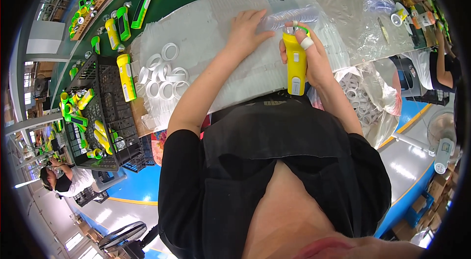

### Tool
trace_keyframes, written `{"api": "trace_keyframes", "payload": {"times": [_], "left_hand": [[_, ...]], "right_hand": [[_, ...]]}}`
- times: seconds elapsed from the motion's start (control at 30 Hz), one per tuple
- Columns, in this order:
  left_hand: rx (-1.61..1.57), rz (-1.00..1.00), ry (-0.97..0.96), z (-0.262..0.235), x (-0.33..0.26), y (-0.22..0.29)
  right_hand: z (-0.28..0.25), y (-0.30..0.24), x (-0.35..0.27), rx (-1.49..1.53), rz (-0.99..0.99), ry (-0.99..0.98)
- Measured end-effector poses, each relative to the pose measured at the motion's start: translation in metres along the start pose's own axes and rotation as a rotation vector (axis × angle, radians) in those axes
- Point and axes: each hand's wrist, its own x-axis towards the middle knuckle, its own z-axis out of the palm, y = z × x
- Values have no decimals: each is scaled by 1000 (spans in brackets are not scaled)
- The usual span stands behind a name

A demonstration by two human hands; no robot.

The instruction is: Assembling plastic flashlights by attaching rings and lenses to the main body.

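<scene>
My right hand [319,60] is wrapped around a yellow flashlight [296,65], held upright with its clear head at the top and a green rim partly showing. White tape circles one finger of that hand. My left hand [247,31] is open, thumb and fingers apart, at the left end of a row of thin clear plastic discs [294,16]. Whether its fingertips touch a disc cannot be made out. Loose white rings [167,73] lie in a cluster left of my left forearm, on the plastic-covered work surface [211,23].
A black crate [110,97] of yellow and green flashlights stands at the left. More flashlights [143,7] lie on the green bench beyond it. A plastic bag [385,82] of white rings hangs at my right. Co-workers [73,180] sit at both sides; a fan [122,237] is at lower left.
</scene>
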Motion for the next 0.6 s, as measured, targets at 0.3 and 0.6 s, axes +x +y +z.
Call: {"api": "trace_keyframes", "payload": {"times": [0.3, 0.6], "left_hand": [[-411, 64, 56, -82, -13, 44], [-436, 69, 137, -110, -42, 51]], "right_hand": [[19, -3, 6, -42, 82, -196], [55, 4, 19, -157, 106, -450]]}}
